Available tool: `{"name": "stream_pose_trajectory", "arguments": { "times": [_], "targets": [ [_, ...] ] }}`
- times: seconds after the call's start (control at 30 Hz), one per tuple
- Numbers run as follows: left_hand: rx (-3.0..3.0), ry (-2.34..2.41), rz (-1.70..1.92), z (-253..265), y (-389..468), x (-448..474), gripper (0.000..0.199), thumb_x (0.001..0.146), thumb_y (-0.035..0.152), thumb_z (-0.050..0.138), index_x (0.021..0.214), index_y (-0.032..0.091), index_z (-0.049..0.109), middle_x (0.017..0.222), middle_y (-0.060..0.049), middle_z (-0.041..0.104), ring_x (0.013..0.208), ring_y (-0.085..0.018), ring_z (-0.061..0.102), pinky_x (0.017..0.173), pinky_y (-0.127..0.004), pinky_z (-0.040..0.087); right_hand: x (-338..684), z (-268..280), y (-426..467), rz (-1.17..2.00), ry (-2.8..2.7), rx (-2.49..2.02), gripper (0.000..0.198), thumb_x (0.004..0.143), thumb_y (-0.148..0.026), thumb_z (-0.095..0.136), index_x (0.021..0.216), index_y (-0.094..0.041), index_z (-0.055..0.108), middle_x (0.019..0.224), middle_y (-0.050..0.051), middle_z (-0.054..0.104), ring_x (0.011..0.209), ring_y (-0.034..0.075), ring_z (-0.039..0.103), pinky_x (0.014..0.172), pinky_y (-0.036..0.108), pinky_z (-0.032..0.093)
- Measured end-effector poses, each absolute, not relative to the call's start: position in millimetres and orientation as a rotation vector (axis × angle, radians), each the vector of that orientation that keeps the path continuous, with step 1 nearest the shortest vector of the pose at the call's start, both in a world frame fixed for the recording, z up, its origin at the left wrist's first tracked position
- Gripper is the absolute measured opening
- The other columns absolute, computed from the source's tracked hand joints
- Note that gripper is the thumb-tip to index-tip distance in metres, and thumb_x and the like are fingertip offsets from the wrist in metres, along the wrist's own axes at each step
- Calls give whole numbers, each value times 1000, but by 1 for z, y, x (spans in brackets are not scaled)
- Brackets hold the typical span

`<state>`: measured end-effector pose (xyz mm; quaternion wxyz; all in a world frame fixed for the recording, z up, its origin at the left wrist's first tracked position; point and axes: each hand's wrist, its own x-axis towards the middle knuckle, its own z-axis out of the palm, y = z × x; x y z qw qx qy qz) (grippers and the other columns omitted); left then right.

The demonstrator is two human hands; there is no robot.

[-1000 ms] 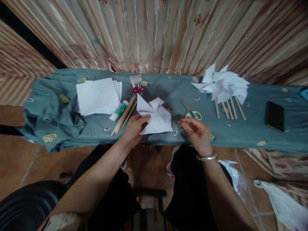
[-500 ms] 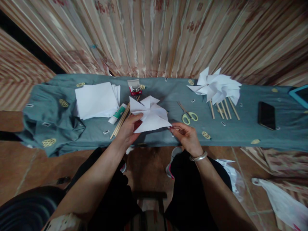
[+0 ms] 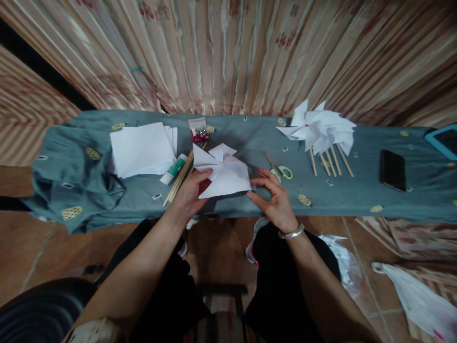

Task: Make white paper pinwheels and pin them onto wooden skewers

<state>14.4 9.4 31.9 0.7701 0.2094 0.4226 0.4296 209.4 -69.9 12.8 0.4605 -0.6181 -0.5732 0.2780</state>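
A white paper pinwheel (image 3: 228,175), with some corners folded in and its lower right part lying flat, is held just above the cloth-covered table. My left hand (image 3: 193,188) grips its left side, thumb on top and fingers beneath. At the right edge, my right hand (image 3: 273,197) has its thumb at the lower corner and its fingers along the side, closed lightly on the paper. Just beyond the right fingers lie green-handled scissors (image 3: 281,172), partly covered by them. Thin wooden sticks (image 3: 180,178) and a glue stick (image 3: 173,168) lie beside my left hand.
Behind the pinwheel stands an open box of pins (image 3: 199,131). A stack of white paper (image 3: 141,150) lies to the left. At the right are several finished pinwheels (image 3: 321,126) on sticks, a black phone (image 3: 392,170) and a blue-edged device (image 3: 441,143). The green cloth (image 3: 235,210) covers the table.
My right hand's fingers have spread and moved up along the paper's right edge, from pinching the corner. The left hand keeps its hold and the pinwheel has barely moved.
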Motion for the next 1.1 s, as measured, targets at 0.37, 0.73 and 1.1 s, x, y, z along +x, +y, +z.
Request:
{"name": "stream_pose_trajectory", "arguments": {
  "times": [0.37,0.73,1.1],
  "targets": [
    [416,907,923,35,8,14,25,70,11,62,94,11,68,91,-8,75,100,-26,69,91,-39,55,208,12,-70,738,-1429,-1514,13,77,-29,71,88,-22,70,136,11,54,130,26,50,112,44,34],
    [440,919,917,36,8,14,25,71,11,62,95,11,68,86,-7,75,99,-27,69,91,-40,56,208,12,-71,763,-1429,-1499,5,76,-25,68,80,-23,65,138,7,54,131,25,50,112,44,33],
    [482,895,861,30,1,19,24,67,13,66,91,10,69,83,-8,75,91,-25,71,84,-35,57,212,12,-70,908,-1281,-1343,17,73,-22,71,89,-25,69,139,5,52,134,25,46,113,43,34]
  ]
}}
